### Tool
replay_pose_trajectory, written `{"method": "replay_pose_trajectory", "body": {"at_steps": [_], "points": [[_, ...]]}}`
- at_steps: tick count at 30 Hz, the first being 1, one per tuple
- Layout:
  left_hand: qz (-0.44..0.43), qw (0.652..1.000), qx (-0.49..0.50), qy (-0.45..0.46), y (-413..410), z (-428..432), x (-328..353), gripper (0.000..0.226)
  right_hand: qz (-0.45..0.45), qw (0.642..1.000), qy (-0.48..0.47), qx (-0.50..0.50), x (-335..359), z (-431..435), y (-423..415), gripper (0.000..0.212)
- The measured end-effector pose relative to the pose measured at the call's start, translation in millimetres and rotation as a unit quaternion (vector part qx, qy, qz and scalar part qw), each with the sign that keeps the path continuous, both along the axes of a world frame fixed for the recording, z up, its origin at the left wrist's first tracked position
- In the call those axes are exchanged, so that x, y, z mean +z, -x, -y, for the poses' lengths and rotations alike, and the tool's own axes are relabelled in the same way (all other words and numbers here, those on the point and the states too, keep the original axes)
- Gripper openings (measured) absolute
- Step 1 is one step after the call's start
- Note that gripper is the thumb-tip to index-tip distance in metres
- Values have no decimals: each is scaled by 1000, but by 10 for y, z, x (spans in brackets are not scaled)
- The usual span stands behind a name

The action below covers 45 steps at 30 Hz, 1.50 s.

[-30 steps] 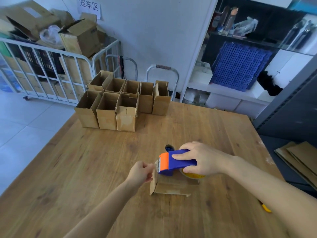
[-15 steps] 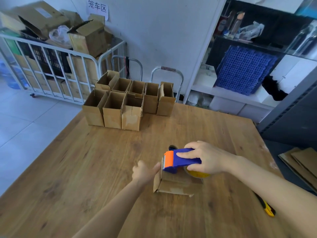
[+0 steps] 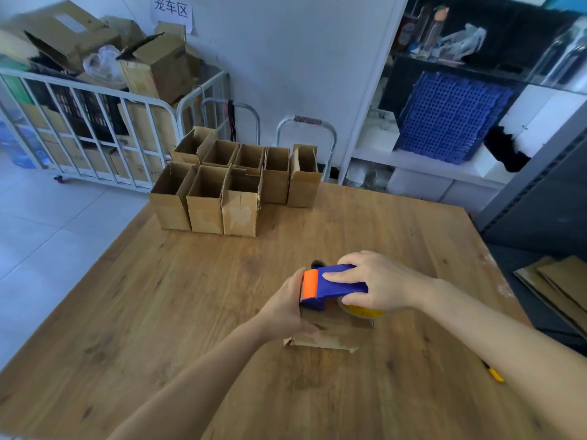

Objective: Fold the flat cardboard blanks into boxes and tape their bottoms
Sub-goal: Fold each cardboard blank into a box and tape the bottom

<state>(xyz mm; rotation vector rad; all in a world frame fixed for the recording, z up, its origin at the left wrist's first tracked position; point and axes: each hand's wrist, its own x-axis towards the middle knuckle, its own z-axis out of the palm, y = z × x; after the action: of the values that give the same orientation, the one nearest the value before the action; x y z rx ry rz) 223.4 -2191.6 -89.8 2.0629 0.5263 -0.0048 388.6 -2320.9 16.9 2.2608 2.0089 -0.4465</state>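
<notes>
A small cardboard box (image 3: pixel 330 335) lies on the wooden table (image 3: pixel 158 312), near the middle. My right hand (image 3: pixel 378 285) grips a blue tape dispenser (image 3: pixel 330 285) with an orange front and a yellow tape roll, held on top of the box. My left hand (image 3: pixel 284 308) wraps round the box's left end, its fingers against the cardboard just under the dispenser's orange tip. Much of the box is hidden by both hands.
Several folded open boxes (image 3: pixel 235 185) stand in two rows at the table's far left. Flat cardboard blanks (image 3: pixel 559 287) lie off the right edge. A yellow-handled cutter (image 3: pixel 494 373) rests near my right forearm. A cage trolley (image 3: pixel 95 122) with cartons stands behind the table.
My left hand moved right from beside the box and now holds its left end. The dispenser stays on the box top.
</notes>
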Motion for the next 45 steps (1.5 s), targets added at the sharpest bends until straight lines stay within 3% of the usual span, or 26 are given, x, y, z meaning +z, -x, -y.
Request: {"method": "replay_pose_trajectory", "body": {"at_steps": [7,17,19,21,23,34,39,45], "points": [[-9,992,-56,-113,0,-251,107,100,-52,998,3,-38,145,255,-84,52],[-53,982,-114,-143,-118,-291,179,95,-95,988,-24,-121,-179,818,-278,55],[-68,960,-138,-235,-166,-244,255,101,-94,987,-34,-126,-197,830,-286,55],[-58,911,-183,-364,-251,-104,295,113,-95,987,-42,-124,-211,833,-275,54],[-53,883,-216,-414,-319,70,271,124,-97,987,-50,-121,-231,845,-271,54],[-88,839,-265,-468,-326,132,203,110,-129,974,-56,-175,-274,1448,-483,60],[-95,829,-282,-474,-388,185,152,132,-164,967,-65,-183,-426,1706,-446,62],[-102,819,-303,-476,-376,164,151,123,-177,965,-84,-177,-461,1936,-444,63]]}}
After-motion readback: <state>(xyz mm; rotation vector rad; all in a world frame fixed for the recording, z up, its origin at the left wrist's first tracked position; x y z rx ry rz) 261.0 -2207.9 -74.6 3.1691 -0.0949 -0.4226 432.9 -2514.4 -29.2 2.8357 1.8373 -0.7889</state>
